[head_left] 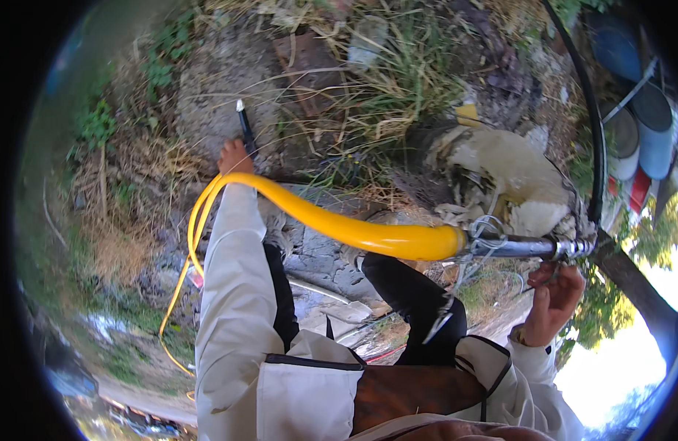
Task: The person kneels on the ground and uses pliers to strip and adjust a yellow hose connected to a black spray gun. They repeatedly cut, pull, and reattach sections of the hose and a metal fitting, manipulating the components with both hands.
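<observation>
My left hand, reaching far out, is closed around a slim black rod with a pale tip; its exact kind is unclear. Over that wrist runs a thick yellow hose, which bends right and ends at a metal pipe. Thin wire is wound around this joint, its loose strands hanging down. Just below the pipe's right end, by a metal clamp, my right hand has its fingers curled together. What they pinch is too small to make out.
A black hose curves down to the pipe's right end. Behind the pipe sits a pale, dirty sack-like lump. Blue containers stand at the upper right, above a tree trunk. Dry grass and stones cover the ground.
</observation>
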`<state>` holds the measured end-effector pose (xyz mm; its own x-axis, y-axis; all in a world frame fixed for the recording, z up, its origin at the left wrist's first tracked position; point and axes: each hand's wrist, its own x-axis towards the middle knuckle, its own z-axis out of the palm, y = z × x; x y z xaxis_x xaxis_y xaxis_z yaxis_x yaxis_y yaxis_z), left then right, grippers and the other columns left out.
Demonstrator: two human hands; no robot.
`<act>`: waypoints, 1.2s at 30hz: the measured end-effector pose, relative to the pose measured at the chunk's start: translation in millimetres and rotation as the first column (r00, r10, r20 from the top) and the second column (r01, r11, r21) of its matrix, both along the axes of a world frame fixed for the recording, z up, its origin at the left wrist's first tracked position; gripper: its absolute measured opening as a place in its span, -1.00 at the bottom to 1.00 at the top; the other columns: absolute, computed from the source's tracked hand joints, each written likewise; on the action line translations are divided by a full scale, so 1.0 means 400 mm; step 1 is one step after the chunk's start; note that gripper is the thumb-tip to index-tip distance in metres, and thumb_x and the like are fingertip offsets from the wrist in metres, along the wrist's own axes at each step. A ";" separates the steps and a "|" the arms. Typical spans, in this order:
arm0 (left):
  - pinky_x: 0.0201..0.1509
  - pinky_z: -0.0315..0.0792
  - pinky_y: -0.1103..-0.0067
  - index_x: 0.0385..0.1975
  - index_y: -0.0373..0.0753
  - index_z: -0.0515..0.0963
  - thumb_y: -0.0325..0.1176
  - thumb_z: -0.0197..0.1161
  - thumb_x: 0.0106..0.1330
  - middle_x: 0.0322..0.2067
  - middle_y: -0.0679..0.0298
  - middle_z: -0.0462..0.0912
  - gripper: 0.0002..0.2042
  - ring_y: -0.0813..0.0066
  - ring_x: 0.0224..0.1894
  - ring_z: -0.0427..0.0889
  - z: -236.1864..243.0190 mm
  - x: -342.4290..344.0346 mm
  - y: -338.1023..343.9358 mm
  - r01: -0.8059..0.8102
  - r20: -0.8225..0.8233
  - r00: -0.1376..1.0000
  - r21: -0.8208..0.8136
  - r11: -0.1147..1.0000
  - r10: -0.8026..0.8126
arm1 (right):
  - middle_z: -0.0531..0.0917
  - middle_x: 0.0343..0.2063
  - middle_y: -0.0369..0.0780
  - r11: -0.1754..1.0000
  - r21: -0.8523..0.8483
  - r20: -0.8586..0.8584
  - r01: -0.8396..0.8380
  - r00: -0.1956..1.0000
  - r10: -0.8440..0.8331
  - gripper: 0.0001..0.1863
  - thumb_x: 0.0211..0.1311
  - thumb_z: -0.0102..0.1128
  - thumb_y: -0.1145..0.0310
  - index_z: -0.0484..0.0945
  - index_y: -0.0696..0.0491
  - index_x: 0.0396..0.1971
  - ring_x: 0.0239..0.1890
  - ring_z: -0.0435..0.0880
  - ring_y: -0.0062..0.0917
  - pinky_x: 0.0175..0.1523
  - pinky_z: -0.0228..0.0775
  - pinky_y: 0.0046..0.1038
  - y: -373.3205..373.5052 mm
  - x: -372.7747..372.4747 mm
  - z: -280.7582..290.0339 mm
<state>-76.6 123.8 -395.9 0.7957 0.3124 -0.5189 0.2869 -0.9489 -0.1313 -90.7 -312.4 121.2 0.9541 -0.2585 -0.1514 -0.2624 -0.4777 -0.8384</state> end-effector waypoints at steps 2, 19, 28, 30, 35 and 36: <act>-0.05 0.51 0.18 0.02 -0.06 0.41 -0.32 0.03 0.33 -0.05 0.23 0.45 -0.73 0.20 0.01 0.53 0.000 -0.038 -0.008 0.109 0.069 0.992 -0.012 0.994 -0.108 | 0.46 -0.12 -0.20 1.000 0.003 -0.001 -0.030 1.000 0.030 -0.53 0.13 0.24 0.61 0.29 0.12 0.03 -0.14 0.52 -0.49 -0.01 0.40 -0.43 -0.006 0.005 -0.001; 0.03 0.46 0.26 0.13 -0.22 0.33 -0.29 0.37 0.04 -0.03 -0.01 0.47 -0.39 -0.02 -0.05 0.57 0.617 -0.276 -0.200 0.114 -0.093 0.937 -0.829 0.547 -0.336 | 0.47 -0.06 -0.19 0.811 -0.507 -0.236 -0.291 0.952 0.194 -0.41 0.03 0.35 0.53 0.40 0.10 0.14 -0.13 0.47 -0.47 -0.06 0.35 -0.47 0.049 0.064 0.119; 0.00 0.46 0.33 -0.06 -0.27 0.45 -0.34 0.32 0.17 -0.11 0.04 0.49 -0.64 -0.01 -0.05 0.54 1.133 -0.483 -0.183 -0.044 0.073 0.955 -0.922 0.384 0.286 | 0.31 0.28 -0.05 0.518 -0.641 -0.288 -0.567 0.803 0.523 -0.27 0.10 0.36 0.28 0.28 0.04 0.29 0.32 0.24 -0.11 0.38 -0.05 -0.07 0.023 0.075 0.161; -0.03 0.47 0.32 -0.07 -0.24 0.44 -0.35 0.33 0.17 -0.14 0.07 0.50 -0.65 -0.01 -0.08 0.55 1.255 -0.524 -0.186 -0.100 0.088 0.887 -0.922 0.374 0.453 | 0.30 0.29 -0.04 0.493 -0.634 -0.285 -0.596 0.773 0.567 -0.26 0.13 0.32 0.25 0.24 0.03 0.31 0.32 0.23 -0.09 0.39 -0.09 -0.05 0.005 0.073 0.155; -0.06 0.47 0.30 -0.09 -0.20 0.43 -0.41 0.29 0.12 -0.15 0.08 0.50 -0.66 -0.03 -0.11 0.55 1.454 -0.599 -0.226 -0.160 0.176 0.772 -0.876 0.454 0.611 | 0.40 0.19 -0.04 0.500 -0.599 -0.226 -0.625 0.731 0.643 -0.43 0.17 0.26 0.30 0.37 0.08 0.20 0.22 0.33 -0.11 0.31 0.08 -0.10 -0.005 0.057 0.204; -0.07 0.47 0.29 -0.10 -0.20 0.43 -0.42 0.29 0.11 -0.16 0.08 0.50 -0.66 -0.02 -0.12 0.56 1.466 -0.615 -0.238 -0.132 0.228 0.755 -0.865 0.484 0.615 | 0.43 0.16 -0.04 0.528 -0.565 -0.211 -0.634 0.729 0.651 -0.47 0.17 0.26 0.31 0.40 0.09 0.16 0.19 0.36 -0.12 0.29 0.12 -0.12 0.007 0.052 0.229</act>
